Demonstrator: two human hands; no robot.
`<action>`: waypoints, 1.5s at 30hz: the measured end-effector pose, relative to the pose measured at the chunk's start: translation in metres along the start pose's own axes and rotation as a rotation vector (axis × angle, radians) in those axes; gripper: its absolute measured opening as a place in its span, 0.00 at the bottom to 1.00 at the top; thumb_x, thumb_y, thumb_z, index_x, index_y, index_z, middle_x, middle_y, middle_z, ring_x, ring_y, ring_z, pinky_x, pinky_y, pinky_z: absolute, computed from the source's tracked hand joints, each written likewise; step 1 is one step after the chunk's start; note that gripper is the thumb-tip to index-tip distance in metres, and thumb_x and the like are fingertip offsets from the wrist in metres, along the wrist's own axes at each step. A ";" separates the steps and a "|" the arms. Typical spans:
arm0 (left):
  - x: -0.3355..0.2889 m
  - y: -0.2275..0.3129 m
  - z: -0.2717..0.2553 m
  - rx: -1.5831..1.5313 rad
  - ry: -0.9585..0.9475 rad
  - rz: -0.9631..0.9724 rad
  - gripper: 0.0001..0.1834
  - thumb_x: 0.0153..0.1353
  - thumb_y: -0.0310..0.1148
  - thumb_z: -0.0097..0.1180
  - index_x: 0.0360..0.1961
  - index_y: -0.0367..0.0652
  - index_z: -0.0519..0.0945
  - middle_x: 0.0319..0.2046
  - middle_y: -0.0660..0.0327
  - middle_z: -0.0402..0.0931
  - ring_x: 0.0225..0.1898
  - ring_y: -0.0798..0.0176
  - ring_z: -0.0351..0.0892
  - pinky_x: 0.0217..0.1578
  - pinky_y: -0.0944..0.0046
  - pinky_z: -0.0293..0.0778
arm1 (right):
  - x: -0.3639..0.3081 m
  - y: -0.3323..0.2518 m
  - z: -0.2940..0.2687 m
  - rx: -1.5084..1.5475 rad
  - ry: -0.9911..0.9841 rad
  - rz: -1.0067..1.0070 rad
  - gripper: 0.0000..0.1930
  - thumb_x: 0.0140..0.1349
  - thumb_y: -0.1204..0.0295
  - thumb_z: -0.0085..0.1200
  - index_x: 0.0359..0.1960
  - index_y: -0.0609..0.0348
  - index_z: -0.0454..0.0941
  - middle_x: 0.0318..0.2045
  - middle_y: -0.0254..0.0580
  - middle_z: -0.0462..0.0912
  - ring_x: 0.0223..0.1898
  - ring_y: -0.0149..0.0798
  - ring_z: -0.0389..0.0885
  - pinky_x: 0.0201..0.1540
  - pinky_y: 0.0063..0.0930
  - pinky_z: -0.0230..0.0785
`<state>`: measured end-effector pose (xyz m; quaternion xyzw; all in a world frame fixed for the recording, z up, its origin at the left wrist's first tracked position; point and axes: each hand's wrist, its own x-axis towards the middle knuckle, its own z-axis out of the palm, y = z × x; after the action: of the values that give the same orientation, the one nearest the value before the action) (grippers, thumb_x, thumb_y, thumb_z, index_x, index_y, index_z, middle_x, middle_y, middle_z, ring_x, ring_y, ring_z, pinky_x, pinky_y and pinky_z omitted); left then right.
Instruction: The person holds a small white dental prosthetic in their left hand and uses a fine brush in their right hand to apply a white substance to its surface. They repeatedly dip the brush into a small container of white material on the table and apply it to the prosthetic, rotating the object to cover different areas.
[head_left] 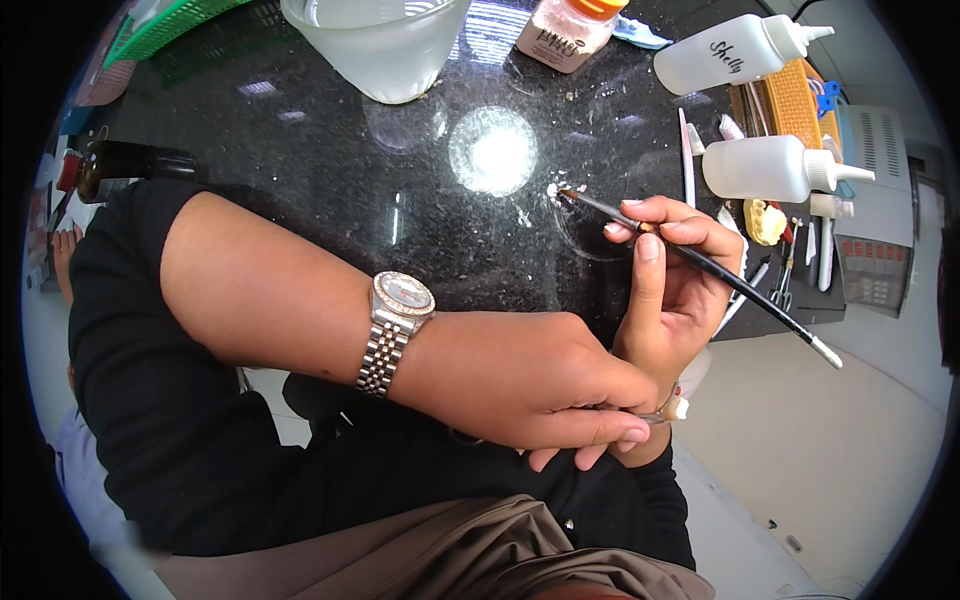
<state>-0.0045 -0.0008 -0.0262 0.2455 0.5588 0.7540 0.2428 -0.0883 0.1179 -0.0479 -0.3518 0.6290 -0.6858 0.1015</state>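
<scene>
Black brush (762, 303), probably light and stiff, best gripped near its bristles (568, 194), sits pinched in right hand (672, 300); left hand (555, 375) pinches slim tool (657, 417).

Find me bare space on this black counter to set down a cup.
Widest: the stretch of black counter between the brown bottle, frosted bowl and left forearm. A smaller patch lies between that forearm and the brush tip. The right side is crowded with squeeze bottles and small tools.

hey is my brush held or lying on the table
Held: the right hand pinches the brush by its dark handle. Whether its tip touches the table, I cannot tell.
</scene>
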 end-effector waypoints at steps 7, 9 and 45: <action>-0.001 0.005 0.002 0.004 -0.010 -0.004 0.09 0.64 0.33 0.40 0.35 0.40 0.71 0.24 0.64 0.77 0.20 0.71 0.78 0.22 0.72 0.73 | 0.000 -0.002 -0.001 0.069 0.086 -0.013 0.10 0.56 0.87 0.42 0.39 0.63 0.60 0.38 0.52 0.71 0.35 0.33 0.75 0.40 0.24 0.70; -0.002 0.007 0.004 0.011 0.010 0.014 0.10 0.65 0.32 0.39 0.35 0.39 0.71 0.25 0.64 0.77 0.20 0.71 0.78 0.21 0.73 0.74 | -0.002 -0.001 -0.006 0.128 0.175 -0.067 0.09 0.58 0.85 0.40 0.39 0.62 0.60 0.37 0.53 0.72 0.34 0.35 0.75 0.41 0.28 0.70; -0.003 0.013 0.006 -0.166 0.056 -0.016 0.11 0.65 0.27 0.35 0.33 0.30 0.69 0.26 0.50 0.77 0.22 0.63 0.80 0.20 0.73 0.74 | -0.054 -0.009 -0.138 -0.063 0.668 -0.101 0.06 0.60 0.81 0.42 0.38 0.62 0.64 0.37 0.47 0.74 0.35 0.33 0.76 0.42 0.26 0.70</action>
<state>0.0010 -0.0016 -0.0128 0.1989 0.5028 0.8024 0.2527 -0.1299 0.2603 -0.0537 -0.1411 0.6301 -0.7477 -0.1552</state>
